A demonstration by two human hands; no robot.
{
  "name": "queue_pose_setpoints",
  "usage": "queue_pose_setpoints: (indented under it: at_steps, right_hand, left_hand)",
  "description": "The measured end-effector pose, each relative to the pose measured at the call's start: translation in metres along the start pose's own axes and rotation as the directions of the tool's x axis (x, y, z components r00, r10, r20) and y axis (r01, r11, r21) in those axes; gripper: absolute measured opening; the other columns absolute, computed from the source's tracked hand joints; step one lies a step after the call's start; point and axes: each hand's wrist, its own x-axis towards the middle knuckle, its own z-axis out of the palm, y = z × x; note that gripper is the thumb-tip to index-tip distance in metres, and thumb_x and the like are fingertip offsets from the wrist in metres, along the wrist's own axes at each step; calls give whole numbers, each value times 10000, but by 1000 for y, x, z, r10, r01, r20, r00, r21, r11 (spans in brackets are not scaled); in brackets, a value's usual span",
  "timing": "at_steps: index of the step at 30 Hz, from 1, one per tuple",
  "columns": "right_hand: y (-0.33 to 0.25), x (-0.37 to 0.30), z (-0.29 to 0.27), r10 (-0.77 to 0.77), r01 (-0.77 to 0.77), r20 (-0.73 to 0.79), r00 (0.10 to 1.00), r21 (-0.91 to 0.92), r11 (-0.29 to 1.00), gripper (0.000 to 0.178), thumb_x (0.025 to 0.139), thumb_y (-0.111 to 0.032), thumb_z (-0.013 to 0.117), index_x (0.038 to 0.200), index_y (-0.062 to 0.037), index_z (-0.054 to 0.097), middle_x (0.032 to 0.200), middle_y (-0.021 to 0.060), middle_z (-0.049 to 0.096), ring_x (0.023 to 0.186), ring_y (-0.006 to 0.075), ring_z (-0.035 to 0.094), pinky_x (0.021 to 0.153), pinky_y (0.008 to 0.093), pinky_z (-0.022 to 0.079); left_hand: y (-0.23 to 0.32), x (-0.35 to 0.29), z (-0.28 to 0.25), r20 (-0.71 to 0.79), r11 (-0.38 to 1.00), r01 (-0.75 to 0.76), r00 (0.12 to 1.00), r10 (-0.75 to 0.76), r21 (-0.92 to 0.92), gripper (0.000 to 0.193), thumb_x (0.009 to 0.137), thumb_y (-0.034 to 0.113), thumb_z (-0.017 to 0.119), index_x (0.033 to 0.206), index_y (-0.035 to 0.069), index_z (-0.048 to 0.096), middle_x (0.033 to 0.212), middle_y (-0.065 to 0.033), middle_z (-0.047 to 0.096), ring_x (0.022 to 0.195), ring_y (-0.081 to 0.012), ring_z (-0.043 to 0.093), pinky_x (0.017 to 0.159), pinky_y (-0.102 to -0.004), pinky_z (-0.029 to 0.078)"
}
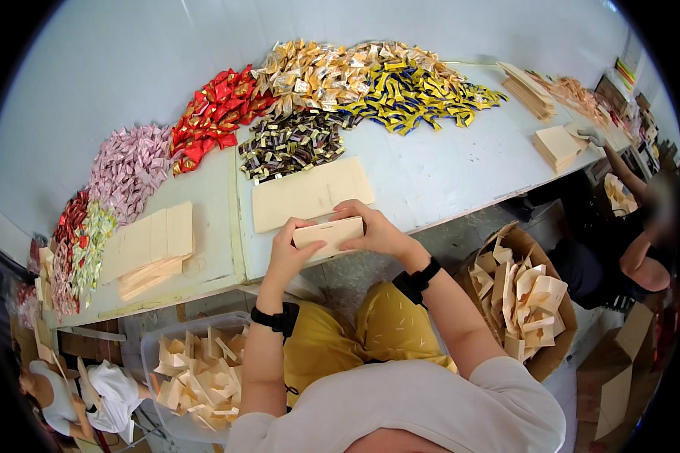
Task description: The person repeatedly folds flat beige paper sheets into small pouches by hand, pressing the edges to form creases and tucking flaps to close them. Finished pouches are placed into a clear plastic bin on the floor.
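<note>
Between my two hands is a small cream paper box [329, 232], a narrow slot showing near its upper edge. My left hand [286, 253] grips its left end, with the thumb across the near face. On the right end, my right hand [379, 231] is closed in the same way. The box is just above the table's front edge. Right behind it on the tabletop lies a row of overlapping flat cream paper pieces [310, 193]. What is inside the box cannot be seen.
Wrapped candies lie in heaps at the back: dark [291, 143], yellow-blue [419, 94], gold [317, 72], red [219, 109], pink [128, 170]. More flat pieces [151, 241] lie left. A plastic bin [153, 355] and a carton [565, 332] hold cream boxes. Other people sit at both sides.
</note>
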Motion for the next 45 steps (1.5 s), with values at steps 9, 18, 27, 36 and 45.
queue_pose_setpoints:
  at_steps: [9,18,27,36,45]
  right_hand:
    - [13,-2,-5,72,-70,-23,997,87,994,507,738,-96,819,1144,-86,514,973,18,635,968,149,590,811,290,486]
    - [17,0,-23,217,-52,-147,965,704,708,313,872,-135,700,1091,-62,489,1045,30,582,968,107,564,838,270,470]
    - [25,1,-24,273,30,-232,934,810,586,266,899,-140,668,1064,-74,470,1053,41,567,988,133,562,881,305,472]
    - [32,1,-32,272,20,-129,954,929,370,440,994,-306,511,1327,-24,458,1210,101,573,1105,194,545,970,357,433]
    - [43,3,-39,274,11,-21,962,999,35,380,1039,-269,397,1317,-33,505,1243,88,588,1109,195,575,957,370,465]
  left_hand:
    - [-6,1,0,-18,978,-20,1000,17,-208,600,754,67,797,1251,64,460,1096,-88,634,1044,-170,596,882,-305,480]
    - [34,17,61,-322,921,-289,925,199,-262,588,898,62,648,1412,-16,373,1440,-133,396,1306,-223,432,1036,-333,422]
    - [55,47,84,-508,973,-226,844,172,-47,308,989,75,511,1267,-30,587,1341,-145,525,1211,-219,531,939,-302,490]
    - [40,38,98,-388,952,-291,892,233,-97,839,791,159,786,1456,22,293,1402,-181,421,1261,-293,475,1059,-384,383]
    - [19,68,114,-209,968,-133,974,89,-210,284,925,192,663,1058,-59,650,941,-61,684,853,-83,592,723,-239,470]
